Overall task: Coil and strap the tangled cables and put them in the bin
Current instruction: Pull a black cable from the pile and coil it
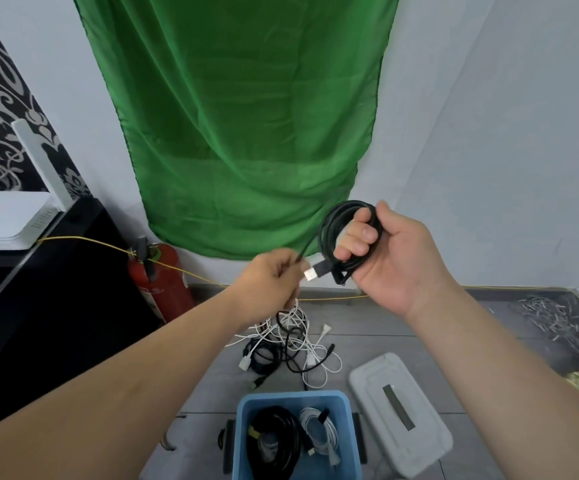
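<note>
Your right hand (395, 258) is curled round a black coil (325, 233), with the fingers through the loops and the thumb over the top. Your left hand (274, 275) pinches the free tail of that same cable just behind its USB plug (315, 271), which sits between the hands, close to the coil's lower edge.

Neither hand holds a strap, and that looks like the weak point. To fetch one, the left hand has to let go of the tail, and then only the right hand's fingers keep the loops stacked. If that grip slackens, the springy loops will likely fan open. A loose tail left hanging could also snag.

Below the hands, farther off on the floor (402, 330), lies the tangle (288, 344) of white and black cables. If the coil drops there, it could knot back in.

Nearest you is the blue bin (291, 397), which holds a black bundle (274, 441) and a white bundle (319, 434). Its grey lid (398, 414) lies just to the right.
</note>
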A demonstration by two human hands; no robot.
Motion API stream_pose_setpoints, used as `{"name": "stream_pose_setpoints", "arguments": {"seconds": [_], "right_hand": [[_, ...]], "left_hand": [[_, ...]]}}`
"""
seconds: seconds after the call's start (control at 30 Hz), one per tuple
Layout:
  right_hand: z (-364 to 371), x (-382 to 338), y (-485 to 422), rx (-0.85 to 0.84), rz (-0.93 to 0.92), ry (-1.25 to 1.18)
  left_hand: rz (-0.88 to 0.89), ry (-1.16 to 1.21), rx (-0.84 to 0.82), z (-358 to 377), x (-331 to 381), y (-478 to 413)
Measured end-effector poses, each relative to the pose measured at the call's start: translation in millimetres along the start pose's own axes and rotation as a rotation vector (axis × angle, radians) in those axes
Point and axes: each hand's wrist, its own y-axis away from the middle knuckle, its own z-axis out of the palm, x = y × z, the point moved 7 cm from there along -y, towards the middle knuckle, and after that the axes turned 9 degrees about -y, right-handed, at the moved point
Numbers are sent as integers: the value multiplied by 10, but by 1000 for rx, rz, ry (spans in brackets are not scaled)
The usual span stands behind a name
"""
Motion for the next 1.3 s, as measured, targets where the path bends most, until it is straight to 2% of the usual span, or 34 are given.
{"name": "stream_pose_setpoints", "arguments": {"seconds": [0.07, 0.17, 0.27, 0.33, 0.4, 0.47, 0.53, 0.6, 0.63, 0.77, 0.83, 1.0, 1.13, 1.23, 1.3], "right_hand": [[-109, -111, -31, 90, -97, -16], [-269, -191, -68, 208, -165, -21], [-417, -320, -127, 313, -259, -95], [-518, -385, -157, 379, -323, -31], [-579, -432, -177, 423, -399, 302], [-532, -411, -168, 403, -467, 823], [-434, -284, -180, 296, -439, 1241], [-378, -90, -191, 153, -320, 1449], [-365, 2, -182, 88, -249, 1452], [-253, 255, -100, -18, -42, 1259], [-187, 382, -83, -93, 68, 1051], [-14, 636, -8, -160, 274, 606], [190, 579, -23, -166, 229, 270], [281, 332, -51, -135, 97, 64], [210, 201, -104, -46, -3, 2]], "left_hand": [[-45, -100, -112, 91, -129, 77], [-109, -91, -202, 170, -326, 120], [-17, -302, -337, 302, -238, 198], [105, -519, -409, 448, -86, 301], [247, -683, -376, 523, 143, 373], [360, -727, -223, 408, 390, 376], [461, -698, -20, 169, 603, 361], [506, -587, 126, -95, 714, 357], [494, -518, 177, -218, 713, 339], [341, -219, 299, -610, 545, 214], [306, -154, 315, -696, 444, 179], [209, -117, 194, -547, 146, 111], [-8, 13, 39, -315, -69, 118], [-136, -130, -202, -5, -295, 241], [-98, -315, -294, 126, -328, 309]]}}
